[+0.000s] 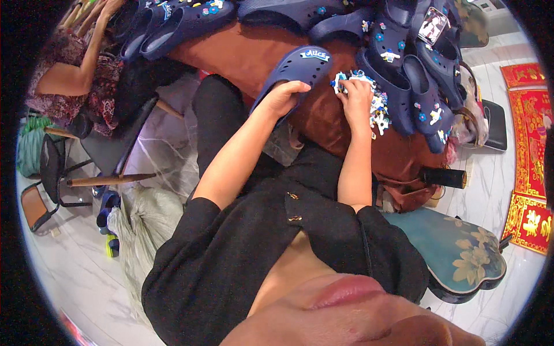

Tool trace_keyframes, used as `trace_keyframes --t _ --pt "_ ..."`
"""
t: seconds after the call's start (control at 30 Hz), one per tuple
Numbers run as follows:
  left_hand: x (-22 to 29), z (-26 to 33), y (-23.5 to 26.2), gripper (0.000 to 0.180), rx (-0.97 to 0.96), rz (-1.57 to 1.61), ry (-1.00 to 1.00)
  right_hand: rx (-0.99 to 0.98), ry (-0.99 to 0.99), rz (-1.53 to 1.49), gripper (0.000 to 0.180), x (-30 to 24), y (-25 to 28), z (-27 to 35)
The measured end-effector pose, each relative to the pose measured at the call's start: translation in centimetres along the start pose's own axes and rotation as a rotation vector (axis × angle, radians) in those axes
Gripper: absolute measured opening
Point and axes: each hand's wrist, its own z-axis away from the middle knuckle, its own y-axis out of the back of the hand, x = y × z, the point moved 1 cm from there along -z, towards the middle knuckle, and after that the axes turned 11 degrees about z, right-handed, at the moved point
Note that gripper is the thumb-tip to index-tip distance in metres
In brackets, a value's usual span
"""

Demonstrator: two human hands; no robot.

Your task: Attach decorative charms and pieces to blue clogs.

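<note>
My left hand (284, 99) grips a navy foam clog (292, 68) by its side, thumb on the upper. One light-blue and white shoe charm (315, 55) sits near its toe, among the vent holes. At the right, my right hand (356, 92) reaches into a pile of small white, blue and yellow shoe charms (379, 112) on the brown-covered table (323, 124). Its fingers are bent down and pressed among the charms; whether one is pinched there is hidden.
Navy clogs with charms (427, 112) crowd the table's right side, and more clogs (190, 26) line its far edge. A phone-like card (434, 26) lies on the right-hand clogs. Another person's arm (86, 69) is at far left. A teal chair seat (456, 248) stands lower right.
</note>
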Motion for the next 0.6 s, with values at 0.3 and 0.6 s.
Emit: trace_keyframes --t 0.3,0.6 --pt "-0.5 -0.4 1.3 0.034 -0.001 -0.036 0.045 0.055 0.051 -0.001 0.034 -1.3 -0.3 -0.5" --pt "-0.5 -0.5 1.5 0.038 -0.003 -0.031 0.065 0.074 0.030 0.088 0.023 -1.7 -1.1 -1.1"
